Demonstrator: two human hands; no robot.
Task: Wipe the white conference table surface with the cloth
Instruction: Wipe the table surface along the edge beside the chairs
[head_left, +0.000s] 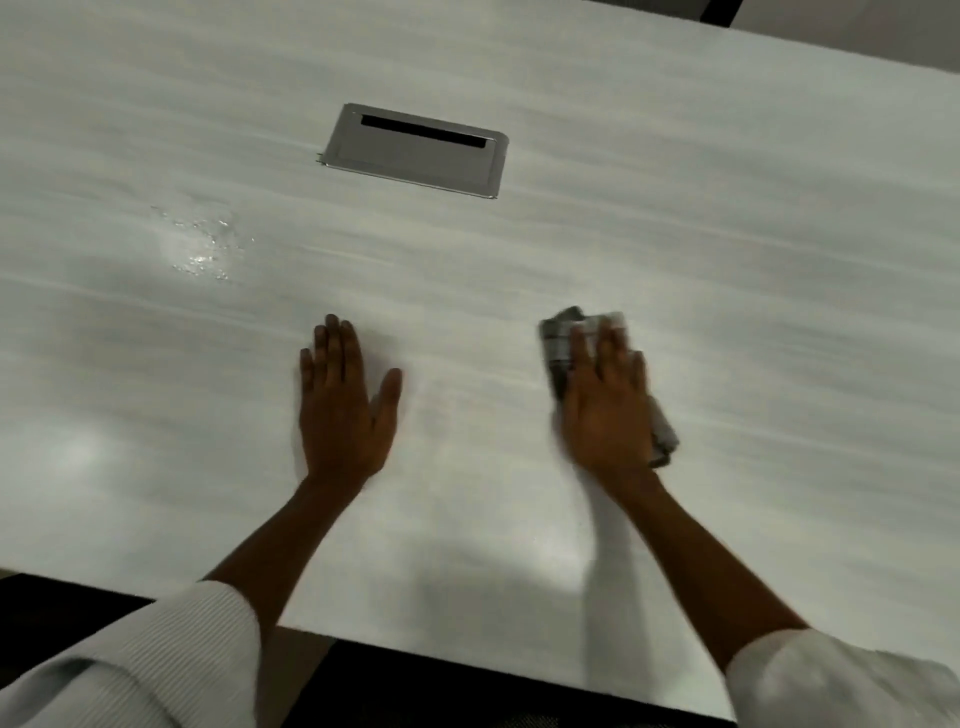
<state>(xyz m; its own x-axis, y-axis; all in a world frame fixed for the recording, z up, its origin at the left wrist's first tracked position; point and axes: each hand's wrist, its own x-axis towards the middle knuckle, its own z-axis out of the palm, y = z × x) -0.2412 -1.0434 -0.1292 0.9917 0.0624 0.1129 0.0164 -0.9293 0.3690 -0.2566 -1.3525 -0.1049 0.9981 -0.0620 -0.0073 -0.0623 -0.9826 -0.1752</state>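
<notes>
Under the right hand (605, 400), flat and pressing, lies the cloth (563, 338), long axis running away from the body. Left hand (343, 395) rests flat and empty on the surface (727, 260). Wet patch (202, 244) lies ahead-left, nearer the left hand; the cloth likely must cross over to reach it.

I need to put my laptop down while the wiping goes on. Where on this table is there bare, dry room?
Bare room: the wide stretch right of the cable hatch and beyond the cloth, and the near-left corner below the wet patch. Crowded: the near middle, where the left hand rests flat and the right hand presses the cloth on the table.
</notes>
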